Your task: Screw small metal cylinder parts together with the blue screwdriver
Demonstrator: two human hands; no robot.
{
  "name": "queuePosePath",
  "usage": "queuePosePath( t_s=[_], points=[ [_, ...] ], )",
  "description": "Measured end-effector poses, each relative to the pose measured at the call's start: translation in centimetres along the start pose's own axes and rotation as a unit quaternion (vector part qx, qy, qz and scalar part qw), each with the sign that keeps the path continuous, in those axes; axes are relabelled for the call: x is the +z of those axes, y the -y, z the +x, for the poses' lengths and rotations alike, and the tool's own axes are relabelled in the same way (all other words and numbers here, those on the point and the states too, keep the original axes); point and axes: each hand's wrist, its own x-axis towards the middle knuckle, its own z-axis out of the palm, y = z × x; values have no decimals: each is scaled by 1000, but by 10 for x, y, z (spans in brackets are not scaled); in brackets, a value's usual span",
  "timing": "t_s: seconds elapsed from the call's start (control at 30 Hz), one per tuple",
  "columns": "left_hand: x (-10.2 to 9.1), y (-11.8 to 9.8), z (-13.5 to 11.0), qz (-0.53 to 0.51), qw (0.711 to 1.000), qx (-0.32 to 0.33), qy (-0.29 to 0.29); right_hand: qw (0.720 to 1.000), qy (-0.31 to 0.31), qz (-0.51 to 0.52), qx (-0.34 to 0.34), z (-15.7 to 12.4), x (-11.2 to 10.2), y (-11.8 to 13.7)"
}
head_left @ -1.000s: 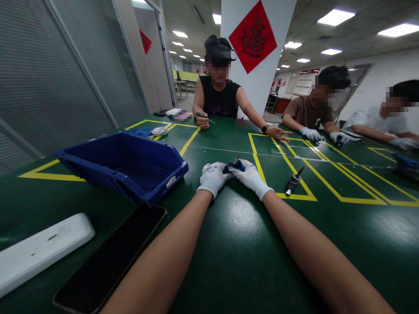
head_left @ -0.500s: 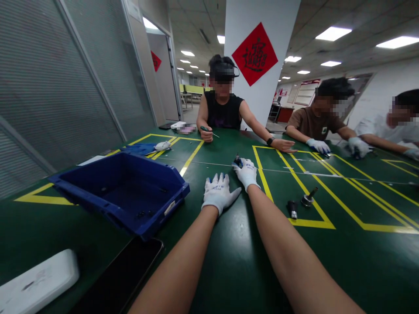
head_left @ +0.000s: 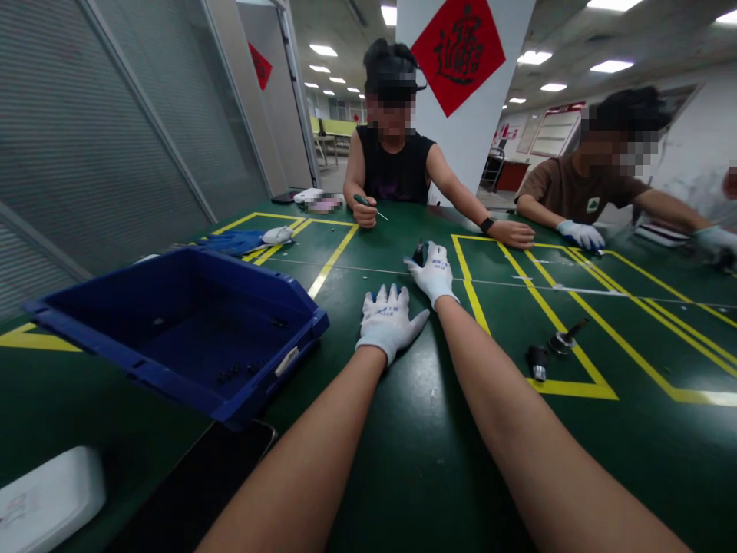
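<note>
My left hand (head_left: 390,319), in a white glove, lies flat on the green table (head_left: 437,461) with its fingers spread and nothing in it. Farther out, my gloved right hand (head_left: 433,273) is stretched forward and closed around a small dark blue part (head_left: 418,252) that pokes out past its fingers. Two small metal parts lie to the right of my right arm: a dark cylinder (head_left: 537,362) and a silver fitting (head_left: 563,339).
A blue plastic bin (head_left: 173,330) with a few small pieces stands at the left. A black phone (head_left: 213,476) and a white box (head_left: 46,503) lie near me. Three people sit across the table; one holds a thin tool (head_left: 368,205).
My hands were together on the blue part; the left hand has let go and lies flat, while the right hand has carried the part forward across the table.
</note>
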Motion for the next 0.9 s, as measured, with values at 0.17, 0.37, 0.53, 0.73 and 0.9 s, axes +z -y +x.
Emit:
queuePosePath(
  t_s=[0.17,0.37,0.53,0.73,0.9],
  points=[
    [2,-3,1,-1,1000,5,3,999,12,47,-22,11,11,-9],
    [5,-3,1,-9,1000,8,7,997,41,32,-56,27,29,-26],
    [2,-4,-1,-18,999,4,27,996,-3,54,-66,30,31,-31],
    [2,-3,-1,-29,999,4,35,994,-21,63,-84,38,30,-39],
    [3,-4,1,-32,999,0,37,993,-60,57,-89,50,33,-45]
  ],
)
